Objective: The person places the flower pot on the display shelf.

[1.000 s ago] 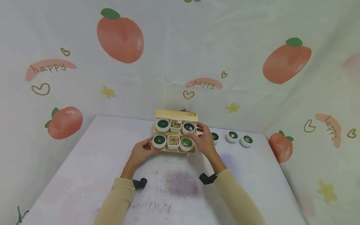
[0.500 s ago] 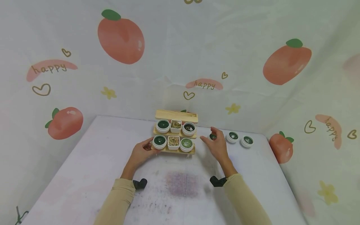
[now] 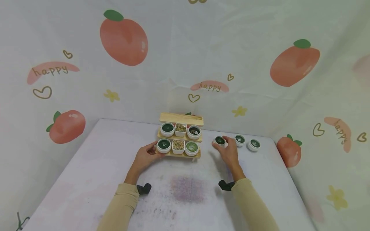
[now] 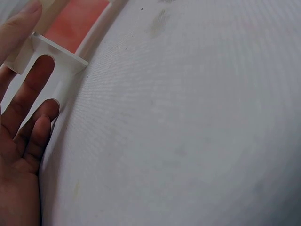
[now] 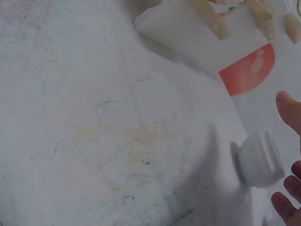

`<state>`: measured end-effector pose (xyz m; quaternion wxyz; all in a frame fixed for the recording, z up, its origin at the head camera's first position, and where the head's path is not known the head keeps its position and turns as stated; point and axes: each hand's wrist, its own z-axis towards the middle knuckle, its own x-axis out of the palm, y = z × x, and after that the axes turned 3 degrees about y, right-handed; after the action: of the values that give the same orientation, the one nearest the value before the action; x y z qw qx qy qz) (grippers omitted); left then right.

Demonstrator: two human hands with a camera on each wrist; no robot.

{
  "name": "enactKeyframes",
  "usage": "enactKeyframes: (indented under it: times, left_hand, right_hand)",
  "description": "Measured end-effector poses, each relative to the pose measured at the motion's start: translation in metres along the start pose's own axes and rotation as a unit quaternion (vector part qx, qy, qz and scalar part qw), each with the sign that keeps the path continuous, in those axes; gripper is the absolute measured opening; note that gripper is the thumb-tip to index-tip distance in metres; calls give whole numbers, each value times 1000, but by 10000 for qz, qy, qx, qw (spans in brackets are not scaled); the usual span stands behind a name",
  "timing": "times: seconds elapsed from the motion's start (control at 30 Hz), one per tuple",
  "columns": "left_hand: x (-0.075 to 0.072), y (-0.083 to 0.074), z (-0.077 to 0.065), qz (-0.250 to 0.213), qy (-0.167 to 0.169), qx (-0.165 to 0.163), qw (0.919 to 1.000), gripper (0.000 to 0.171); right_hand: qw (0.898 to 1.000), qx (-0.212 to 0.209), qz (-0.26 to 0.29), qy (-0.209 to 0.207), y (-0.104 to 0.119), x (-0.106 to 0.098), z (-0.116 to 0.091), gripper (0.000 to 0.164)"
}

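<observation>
A tiered stand (image 3: 181, 118) with wooden shelves and white sides bears small white pots in two rows. My left hand (image 3: 145, 156) holds the stand's left end at the lower shelf; in the left wrist view, its fingers (image 4: 35, 87) lie against the white side panel (image 4: 66, 59). On the table right of the stand is a round white pot (image 3: 219, 140) with dark green contents. My right hand (image 3: 230, 154) is spread around this pot. The right wrist view shows a gap between the thumb (image 5: 288, 108) and the white pot (image 5: 260, 160).
Two similar round pots (image 3: 239, 140) (image 3: 254, 145) stand farther right, close to the right hand. A patterned cloth wall (image 3: 167, 96) rises behind the table (image 3: 115, 138). Lower-shelf pots include a square one (image 3: 178, 145) and a light green one (image 3: 191, 147).
My right hand has left the stand's upper right pot and moved right, down to the nearest loose pot. The left hand has stayed at the stand.
</observation>
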<state>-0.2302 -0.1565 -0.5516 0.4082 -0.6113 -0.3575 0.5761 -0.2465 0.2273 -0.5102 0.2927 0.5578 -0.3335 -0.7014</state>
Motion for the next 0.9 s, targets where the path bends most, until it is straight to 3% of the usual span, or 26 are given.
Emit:
enactKeyframes:
  times: [0.37, 0.9]
  left_hand:
    - [0, 2, 0, -15, -7, 52, 10000, 79]
    - [1, 4, 1, -7, -19, 97, 10000, 80]
  right_hand:
    - [9978, 512, 418, -58, -20, 18, 5, 63]
    - [9973, 568, 297, -363, -20, 25, 7, 54]
